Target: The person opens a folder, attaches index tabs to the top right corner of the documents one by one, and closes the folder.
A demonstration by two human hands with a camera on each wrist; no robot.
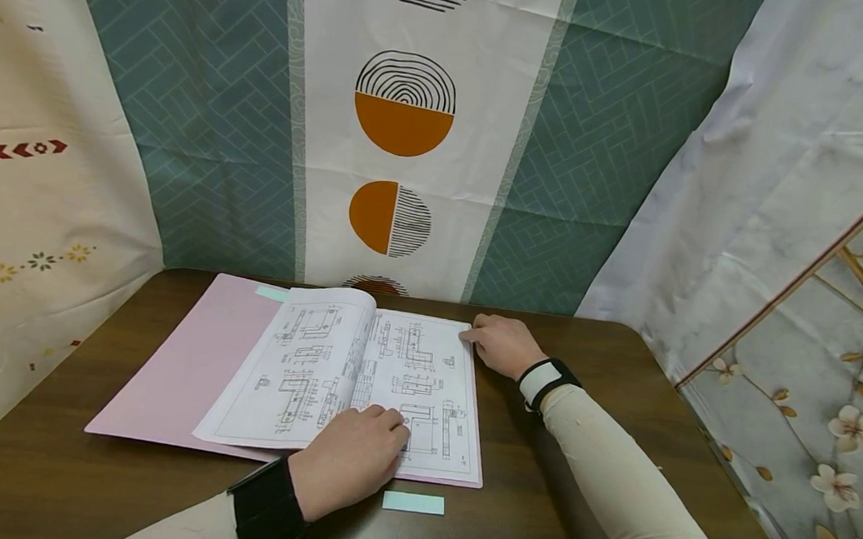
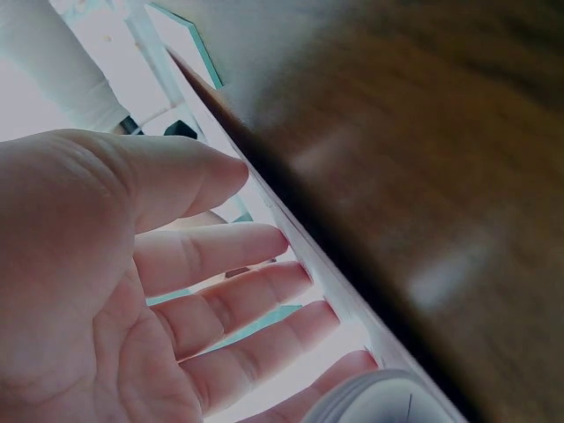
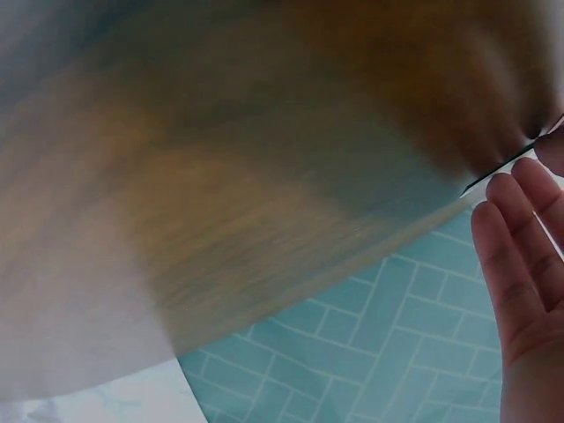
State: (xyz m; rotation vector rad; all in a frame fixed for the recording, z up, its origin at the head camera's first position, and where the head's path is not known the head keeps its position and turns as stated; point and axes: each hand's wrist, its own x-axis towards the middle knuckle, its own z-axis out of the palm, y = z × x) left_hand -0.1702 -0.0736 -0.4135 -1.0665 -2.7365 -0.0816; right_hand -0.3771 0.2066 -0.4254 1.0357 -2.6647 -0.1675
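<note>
A booklet of technical drawings lies open on the table in the head view, its left page (image 1: 297, 360) curving up at the spine and its right page (image 1: 429, 411) flatter. Under the left side extends a pink cover (image 1: 191, 370). My left hand (image 1: 354, 456) rests over the lower middle of the pages; the left wrist view shows its fingers (image 2: 238, 300) loosely extended along the lower paper edge. At the right page's top right corner, my right hand (image 1: 505, 343) touches the paper with a finger. Its fingers (image 3: 507, 256) look nearly straight in the right wrist view; whether they pinch the sheet is unclear.
A pale blue strip (image 1: 413, 502) lies on the brown table (image 1: 536, 494) just below the booklet. Another light blue strip (image 1: 272, 293) shows at the top of the pink cover. Patterned curtains (image 1: 403, 134) hang behind and at both sides.
</note>
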